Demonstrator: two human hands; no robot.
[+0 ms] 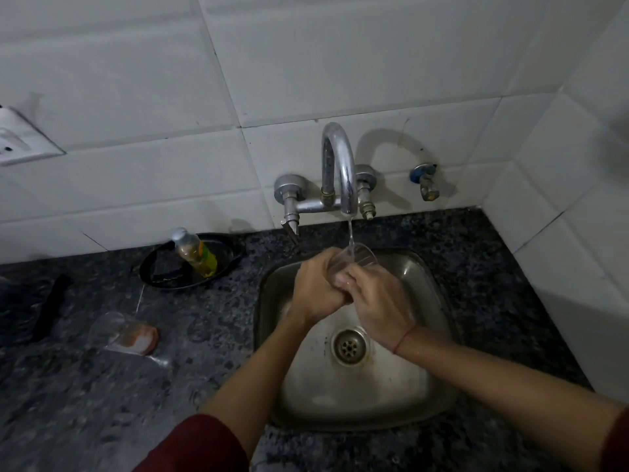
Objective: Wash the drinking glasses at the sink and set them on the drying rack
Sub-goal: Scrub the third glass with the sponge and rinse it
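At the back edge of the sink (429, 301), the left hand (316, 289) wraps the base of the drinking glass (357, 262). The right hand (379, 301) apparently pinches its side, and the mouth tilts toward the faucet (340, 165).

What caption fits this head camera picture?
Left hand and right hand hold a clear drinking glass under the curved chrome tap, over a steel sink.

A back wall (143, 80) of large white tiles with dark grout lines meets a tiled side wall (571, 216) in a corner at right. Below runs a dark speckled stone counter (102, 403). A white socket (13, 141) sits far left. Dim light.
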